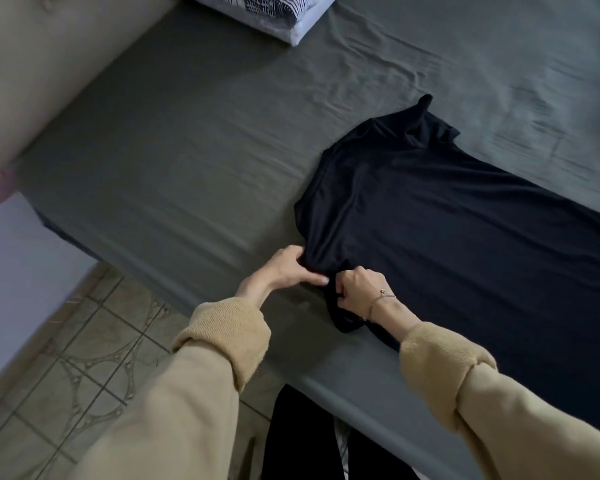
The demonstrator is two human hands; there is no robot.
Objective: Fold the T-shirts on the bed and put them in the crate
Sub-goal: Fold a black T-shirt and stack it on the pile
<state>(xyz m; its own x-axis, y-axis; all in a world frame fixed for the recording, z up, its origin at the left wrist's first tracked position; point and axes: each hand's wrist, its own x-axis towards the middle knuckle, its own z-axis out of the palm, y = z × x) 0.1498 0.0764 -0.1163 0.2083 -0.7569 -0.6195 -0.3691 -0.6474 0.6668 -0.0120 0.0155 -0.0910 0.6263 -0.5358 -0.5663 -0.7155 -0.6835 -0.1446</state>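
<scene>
A black T-shirt lies spread flat on the bed, its far sleeve crumpled near the top and its body running off to the right. At the near shoulder, my left hand pinches the shirt's edge. Right beside it my right hand grips the near sleeve, fingers curled round the bunched black cloth. Both hands are close together near the bed's front edge. No crate is in view.
The bed has a wrinkled grey-green sheet. A black-and-white patterned pillow lies at the far end. A beige padded headboard stands at the left. Patterned floor tiles lie below the bed's edge.
</scene>
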